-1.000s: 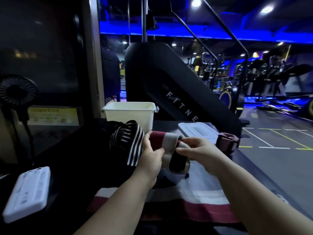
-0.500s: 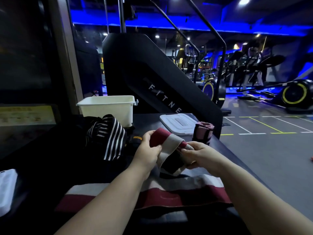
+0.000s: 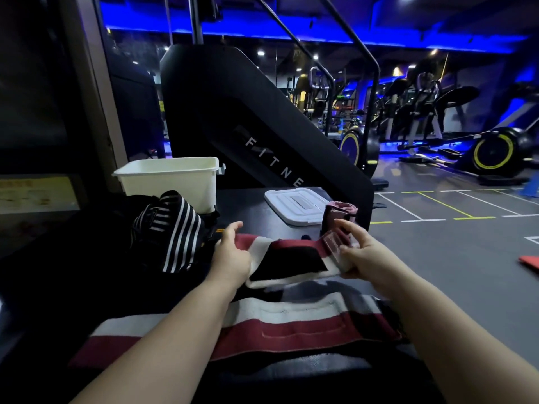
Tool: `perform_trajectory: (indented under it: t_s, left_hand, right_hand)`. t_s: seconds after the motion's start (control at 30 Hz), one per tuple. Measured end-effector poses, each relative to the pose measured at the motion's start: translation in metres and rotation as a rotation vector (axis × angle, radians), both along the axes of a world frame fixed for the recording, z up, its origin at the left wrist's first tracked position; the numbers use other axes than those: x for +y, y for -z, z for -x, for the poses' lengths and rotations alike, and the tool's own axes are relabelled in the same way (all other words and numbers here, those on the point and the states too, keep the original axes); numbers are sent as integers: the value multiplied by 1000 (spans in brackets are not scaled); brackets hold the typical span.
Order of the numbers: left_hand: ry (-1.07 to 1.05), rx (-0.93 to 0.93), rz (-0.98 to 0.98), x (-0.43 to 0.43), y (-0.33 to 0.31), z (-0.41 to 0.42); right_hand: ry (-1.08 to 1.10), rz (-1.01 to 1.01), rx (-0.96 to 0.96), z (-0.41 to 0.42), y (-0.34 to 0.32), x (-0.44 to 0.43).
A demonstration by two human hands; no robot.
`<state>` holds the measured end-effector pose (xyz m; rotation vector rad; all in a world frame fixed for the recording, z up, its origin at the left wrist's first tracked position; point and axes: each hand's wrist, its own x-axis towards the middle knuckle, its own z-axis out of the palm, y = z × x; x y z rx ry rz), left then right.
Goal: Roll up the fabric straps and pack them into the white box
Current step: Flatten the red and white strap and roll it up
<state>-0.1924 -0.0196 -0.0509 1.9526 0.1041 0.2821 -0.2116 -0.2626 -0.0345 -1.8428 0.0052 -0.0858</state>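
Two hands are holding one red, white and black strap [image 3: 288, 259] stretched between them just above the table [image 3: 248, 205]. The right hand [image 3: 360, 252] is pinching the started coil at the strap's right end, fingers curled over it; judged purpose: keeping the turns tight and square. The left hand [image 3: 232, 258] is gripping the opposite end with the thumb raised and the other fingers hidden behind the cloth, apparently supplying tension so the length feeds in flat. Both forearms are reaching forward, with the hands well apart.

The box [image 3: 169, 182] is standing open at the table's far left, apart from the hands, and its contents are out of sight. The lid [image 3: 294, 205] is lying beside it, presumably to leave the opening free. One finished roll [image 3: 339, 212] is standing upright at the lid's near corner, not yet packed. Striped straps [image 3: 175, 228] are lying heaped before the box. Another length [image 3: 291, 325] in matching colours is lying flat nearest the person; whether it is joining the held strap cannot be told.
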Motion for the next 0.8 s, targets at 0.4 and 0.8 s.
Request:
perform_trajectory:
  t_s: [0.4,0.8]
  left_hand:
    - [236,-20,-745,-9,3,17]
    - [340,17,-851,-14,16,17]
  right_hand:
    - [16,630,-54,6,20,-6]
    - [102,315,24,6,19,-13]
